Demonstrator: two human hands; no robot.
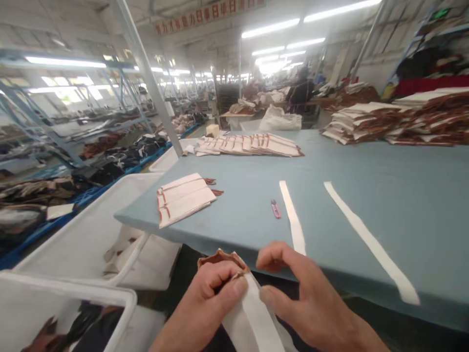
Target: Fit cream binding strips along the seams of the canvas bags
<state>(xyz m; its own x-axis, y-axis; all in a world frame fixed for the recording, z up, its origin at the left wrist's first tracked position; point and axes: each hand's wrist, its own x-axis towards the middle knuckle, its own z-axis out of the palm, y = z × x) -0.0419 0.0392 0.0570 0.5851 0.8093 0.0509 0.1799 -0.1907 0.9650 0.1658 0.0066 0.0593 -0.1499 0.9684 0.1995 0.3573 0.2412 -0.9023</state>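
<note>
At the table's near edge, my left hand point(210, 298) is closed on a cream fabric piece point(236, 325) with a brown gathered edge point(220, 255). Its thumb and forefinger pinch the top, where the brown edge meets a white strip point(261, 318) that runs down the piece. Just to the right is my right hand point(308, 298), thumb and forefinger apart, with the thumb tip beside the strip. I cannot tell whether that thumb touches it. Below, the fabric hangs out of frame. Pink thread snips point(276, 210) lie on the table beyond the hands.
On the blue-green table point(249, 195) lie two more white strips point(293, 215), a small cream stack point(186, 198) and a fanned row of pieces point(249, 144). Tall piles point(366, 122) stand back right. White bins point(124, 195) sit left below. A person point(301, 93) is far back.
</note>
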